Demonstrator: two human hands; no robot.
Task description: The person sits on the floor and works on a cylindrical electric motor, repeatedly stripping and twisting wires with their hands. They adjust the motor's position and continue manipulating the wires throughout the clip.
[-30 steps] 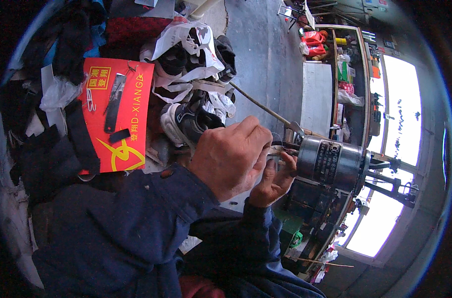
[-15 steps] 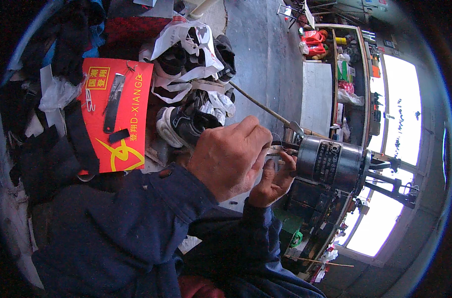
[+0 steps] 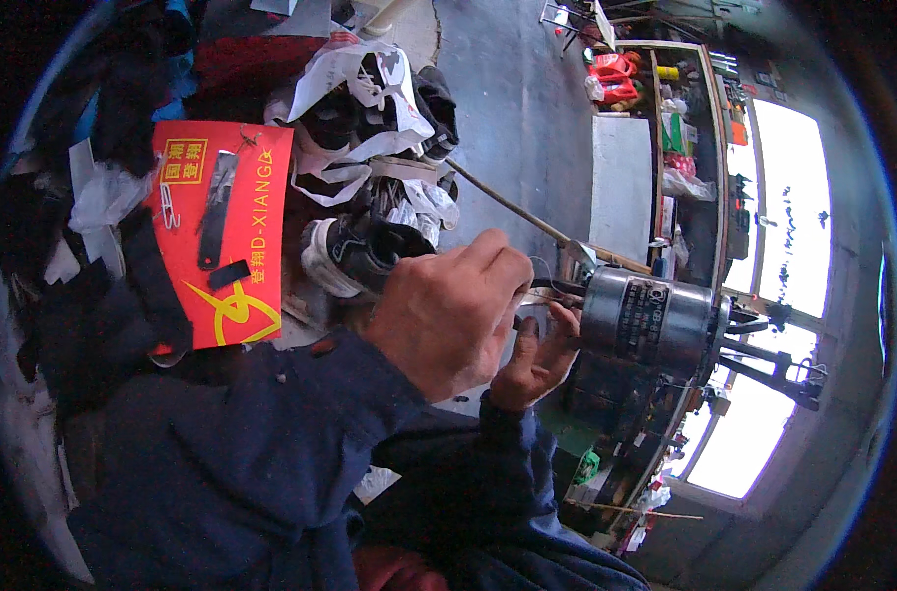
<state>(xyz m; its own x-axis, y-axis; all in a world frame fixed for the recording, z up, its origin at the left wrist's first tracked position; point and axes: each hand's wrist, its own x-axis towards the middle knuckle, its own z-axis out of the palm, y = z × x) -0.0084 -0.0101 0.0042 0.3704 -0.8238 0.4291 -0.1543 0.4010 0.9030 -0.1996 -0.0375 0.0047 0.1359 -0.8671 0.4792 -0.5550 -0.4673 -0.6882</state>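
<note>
My left hand is closed in a pinch, its back facing me, near the end of a shiny metal cylinder. A fine thread loops out at its fingertips; whatever else the pinch holds is hidden. My right hand sits just beyond, thumb raised and bent fingers apart, close under the cylinder's narrow dark tip. I cannot make out anything in its grasp. The cylinder lies sideways in the picture, with a dark label plate on it and dark rods at its far end.
Left of my hands is a black-and-white shoe, with more shoes and white wrapping above. A red printed sheet carries a dark blade-like strip. A wooden stick runs toward the cylinder. Shelves and bright windows stand right.
The whole view has shifted a little, so most things appear slightly further left. Both hands keep nearly the same pose near the cylinder's tip.
</note>
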